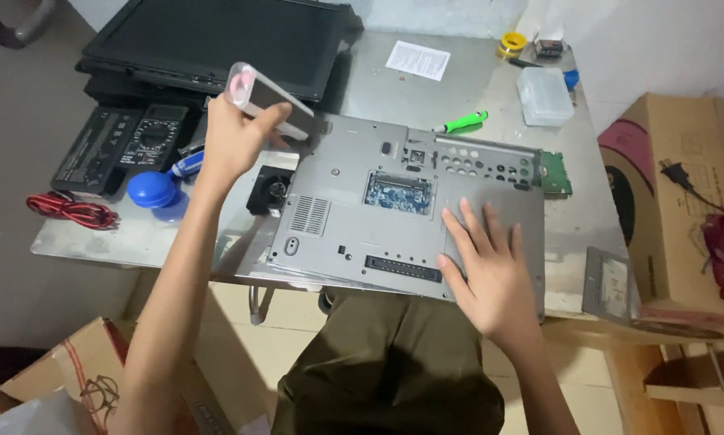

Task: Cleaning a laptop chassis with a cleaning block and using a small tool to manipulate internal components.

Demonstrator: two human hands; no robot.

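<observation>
A slim, rigid grey drive module (269, 98), judged light but fragile, was gripped by its long edges in the left hand (231, 141) above the tabletop (571, 229), while the upturned laptop chassis (394, 213) was steadied under the flat, open right hand (491, 270).

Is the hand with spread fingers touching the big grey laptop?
Touching. The head view shows the right hand lying flat, fingers spread, on the upturned grey laptop base, no gap beneath.

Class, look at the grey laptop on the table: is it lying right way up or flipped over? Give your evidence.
Flipped over. The grey laptop shows its underside: vent grille, screw holes and an open bay exposing a blue circuit board. The right hand lies flat on it.
</observation>
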